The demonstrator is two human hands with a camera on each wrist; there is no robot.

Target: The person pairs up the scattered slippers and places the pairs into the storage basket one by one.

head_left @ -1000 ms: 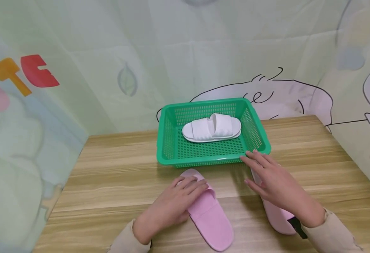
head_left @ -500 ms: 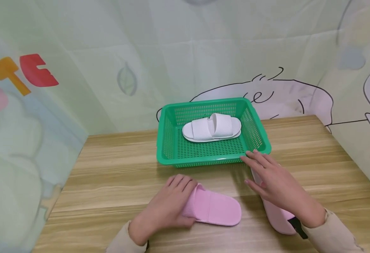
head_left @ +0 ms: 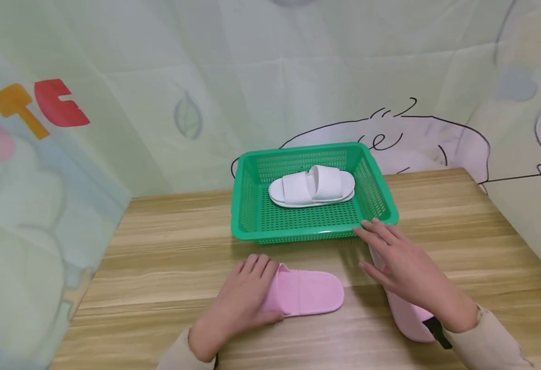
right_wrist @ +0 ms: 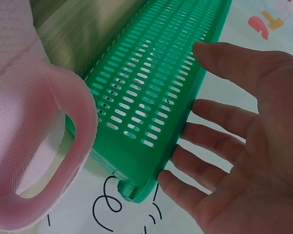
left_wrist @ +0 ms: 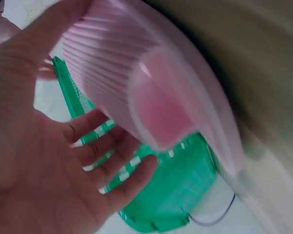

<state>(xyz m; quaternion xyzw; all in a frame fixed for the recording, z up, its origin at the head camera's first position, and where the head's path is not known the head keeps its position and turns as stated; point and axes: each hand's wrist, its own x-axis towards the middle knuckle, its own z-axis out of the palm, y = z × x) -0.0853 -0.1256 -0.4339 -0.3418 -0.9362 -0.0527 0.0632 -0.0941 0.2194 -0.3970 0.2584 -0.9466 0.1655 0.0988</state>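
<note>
In the head view my left hand (head_left: 247, 295) spans the strap of a pink slipper (head_left: 318, 292) lying crosswise on the table, its heel to the right. The left wrist view has my thumb on one side of the ribbed pink strap (left_wrist: 107, 53) and my fingers on the other. Above a second pink slipper (head_left: 409, 321) extends my right hand (head_left: 406, 264), partly hiding it, fingertips at the basket's near right corner. That hand's fingers are spread and hold nothing in the right wrist view; the second slipper's strap (right_wrist: 80, 131) is beside them.
A green perforated basket (head_left: 247, 234) stands behind the slippers, with a pair of white slippers (head_left: 312, 186) inside, side by side and pressed together. Beyond the wooden table (head_left: 168, 241) hangs a printed curtain (head_left: 136, 103) along the back and sides.
My left hand has turned the pink slipper from a slanted position to crosswise, its heel swinging up to the right, and has drawn it slightly left. My right hand has stayed in place.
</note>
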